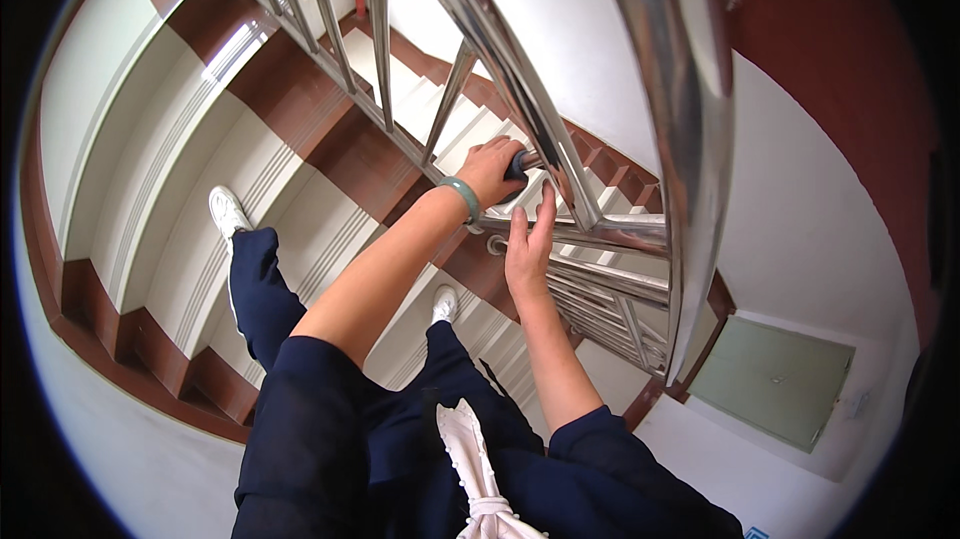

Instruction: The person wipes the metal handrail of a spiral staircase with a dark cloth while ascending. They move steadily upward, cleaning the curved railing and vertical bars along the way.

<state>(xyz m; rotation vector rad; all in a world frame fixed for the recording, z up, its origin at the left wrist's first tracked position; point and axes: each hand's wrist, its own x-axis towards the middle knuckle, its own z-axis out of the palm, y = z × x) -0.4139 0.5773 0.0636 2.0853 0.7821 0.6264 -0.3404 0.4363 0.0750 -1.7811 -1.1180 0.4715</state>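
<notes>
My left hand (491, 170), with a green bangle at its wrist, is closed around a dark blue-grey item, seemingly a cloth (516, 165), pressed on a bar of the stainless-steel stair railing (574, 186). The palm side and part of the dark item are hidden. Just below and to the right, my right hand (531, 246) is raised with thumb and fingers apart. Its fingertips are beside the slanted steel bar; whether they touch it cannot be told. The thick polished handrail (686, 126) curves close by on the right.
White stair treads (247, 156) with grooved edges and red-brown borders lie under my feet, which stand on different steps. Beyond the balusters (381, 36), a lower flight (457, 119) descends. A grey-green wall panel (776, 381) is at the lower right.
</notes>
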